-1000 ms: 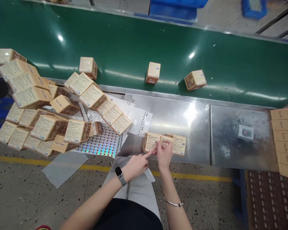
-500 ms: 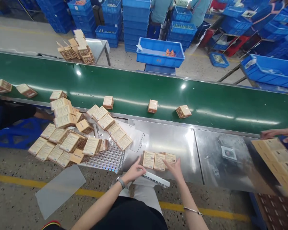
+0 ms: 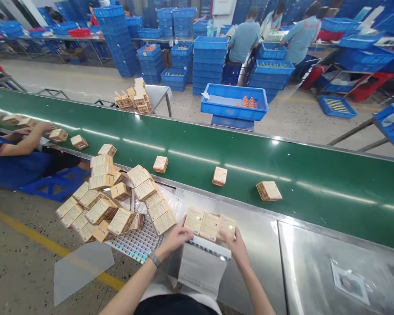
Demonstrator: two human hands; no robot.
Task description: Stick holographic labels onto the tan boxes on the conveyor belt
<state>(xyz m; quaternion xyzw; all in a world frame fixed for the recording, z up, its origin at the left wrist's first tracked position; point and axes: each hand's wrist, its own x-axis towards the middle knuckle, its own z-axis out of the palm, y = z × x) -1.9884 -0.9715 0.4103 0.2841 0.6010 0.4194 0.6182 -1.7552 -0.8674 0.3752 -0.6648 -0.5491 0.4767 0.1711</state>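
Three small tan cartons stand side by side in a row on the steel table in front of me. My left hand grips the left end of the row, its thumb along the front side. At the other end, my right hand has its fingers around the right-hand carton. Just below the cartons, near the table's front edge, lies a white strip with a dark, dotted edge. A pale sheet hangs below it, over my lap.
Left of me, many cartons are piled over a sheet of shiny stickers. A green conveyor belt runs behind the table, carrying scattered cartons. A co-worker's arm reaches over it at far left. A blue bin stands beyond.
My view has tilted up and turned, showing more of the room; the co-worker's hand at far right is out of view. My hands stay at the row's two ends.
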